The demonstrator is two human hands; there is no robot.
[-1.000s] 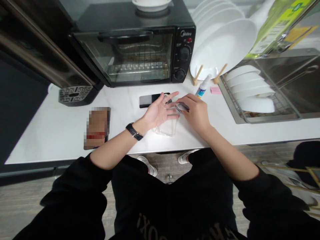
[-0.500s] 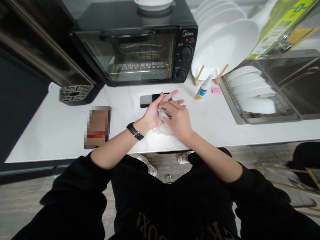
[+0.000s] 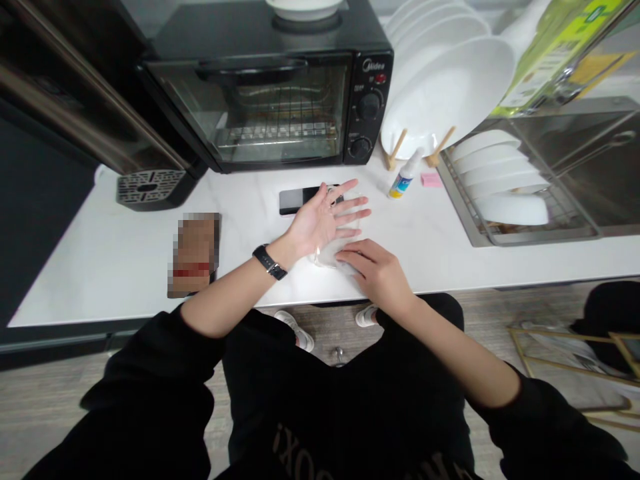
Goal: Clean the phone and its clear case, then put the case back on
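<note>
Clear phone case [image 3: 323,259] lies on the counter [image 3: 260,280], partly hidden by both hands. The left hand [image 3: 320,223] is open, palm up, fingers spread. The right hand [image 3: 375,270] has its fingers bunched over the case; its grip cannot be told. Beyond the left hand lies a phone [image 3: 294,201]; a spray bottle [image 3: 401,183] stands to its right.

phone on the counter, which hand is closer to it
Left: the left hand, spread open, partly covers the phone in view; the right hand is farther off, to the right and nearer the front of the counter.
</note>
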